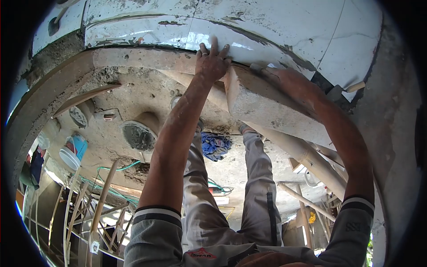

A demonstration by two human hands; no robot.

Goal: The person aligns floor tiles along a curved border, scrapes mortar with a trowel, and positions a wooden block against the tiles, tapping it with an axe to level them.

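Note:
My left hand (213,62) lies with its fingers spread at the near edge of a white glossy tile (218,38), a ring on one finger. To its right, my right hand (284,80) reaches to the same edge; its fingers are near a small greyish thing that I cannot make out, and their grip is unclear. Both hands are above the concrete ledge (147,58). Grey smears of mortar (258,38) mark the tiles.
A trowel (344,91) rests at the right end of the tiles. Below are a bucket of grey mix (140,133), a white and blue bucket (73,151), a blue cloth (215,144) and bamboo poles (307,155). A mallet-like tool (54,26) lies at upper left.

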